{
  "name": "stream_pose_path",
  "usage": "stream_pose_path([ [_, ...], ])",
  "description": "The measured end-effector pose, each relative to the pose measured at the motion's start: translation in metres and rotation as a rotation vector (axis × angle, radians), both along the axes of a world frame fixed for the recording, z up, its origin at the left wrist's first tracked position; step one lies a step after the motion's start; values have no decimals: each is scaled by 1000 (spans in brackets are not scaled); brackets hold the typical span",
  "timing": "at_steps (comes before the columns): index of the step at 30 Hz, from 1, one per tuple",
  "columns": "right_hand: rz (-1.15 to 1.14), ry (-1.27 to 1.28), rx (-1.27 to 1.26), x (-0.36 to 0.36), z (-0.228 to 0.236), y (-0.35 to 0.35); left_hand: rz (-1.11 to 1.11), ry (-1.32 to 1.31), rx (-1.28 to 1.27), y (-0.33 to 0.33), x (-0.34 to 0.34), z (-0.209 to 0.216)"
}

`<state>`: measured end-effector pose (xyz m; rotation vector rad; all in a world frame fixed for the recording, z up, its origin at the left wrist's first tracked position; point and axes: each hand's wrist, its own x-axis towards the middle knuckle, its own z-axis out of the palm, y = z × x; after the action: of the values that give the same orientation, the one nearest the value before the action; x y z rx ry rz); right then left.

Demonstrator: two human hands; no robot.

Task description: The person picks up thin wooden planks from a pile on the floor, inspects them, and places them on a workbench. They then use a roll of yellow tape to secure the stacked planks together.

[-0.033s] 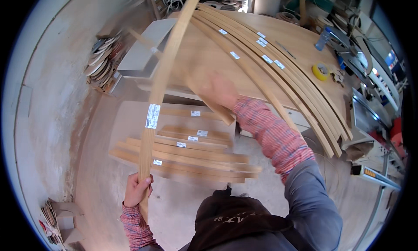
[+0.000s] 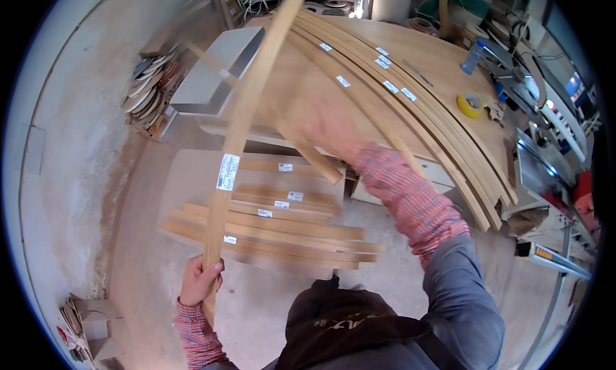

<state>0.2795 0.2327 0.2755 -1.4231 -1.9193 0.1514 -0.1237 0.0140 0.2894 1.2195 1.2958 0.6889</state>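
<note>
Left hand: the left hand [image 2: 200, 281] is wrapped round the lower end of a long wood-grain strip [image 2: 221, 222], thumb over the front face.
Long strip's spot: rises out of that grip leaning a bit right, past the picture's top edge, far end out of sight. A short bit pokes below the fist.
How it'd handle: my guess is light but unwieldy, stiff edge to edge, whippy along its flat. Face looks smoothish, so maybe a little slick; corners would probably chip first.
Where I'd grab it: around the white label [image 2: 227, 172], for better balance than an end hold.
Lower strips: a labelled stack [image 2: 289, 232] lies crosswise behind it.
Short strip: angled strip [image 2: 311, 153], near end just beside the right hand.
Right hand: the right hand [image 2: 330, 129] is motion-blurred; honestly can't tell if it's gripping anything.
Surface: curved strips [image 2: 436, 139] lie across the surface [image 2: 443, 56], right of that hand.
</note>
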Motion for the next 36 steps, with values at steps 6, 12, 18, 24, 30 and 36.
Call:
stream_pose_path([
  [6,-30,-718,504,137,135,-110,-368,320,3,-5,33,62],
  [12,-29,-791,-53,240,141,-277,-910,415,213,8,79,137],
  [18,-250,-327,-111,217,103,-441,-809,929,875,56,157,210],
  [24,-541,166,-330,190,41,-522,-412,517,1821,48,246,166],
  [30,-590,459,-445,184,26,-516,-2,-170,802,17,329,-26],
  [36,-599,537,-508,200,31,-473,99,-476,-183,98,458,-155],
])
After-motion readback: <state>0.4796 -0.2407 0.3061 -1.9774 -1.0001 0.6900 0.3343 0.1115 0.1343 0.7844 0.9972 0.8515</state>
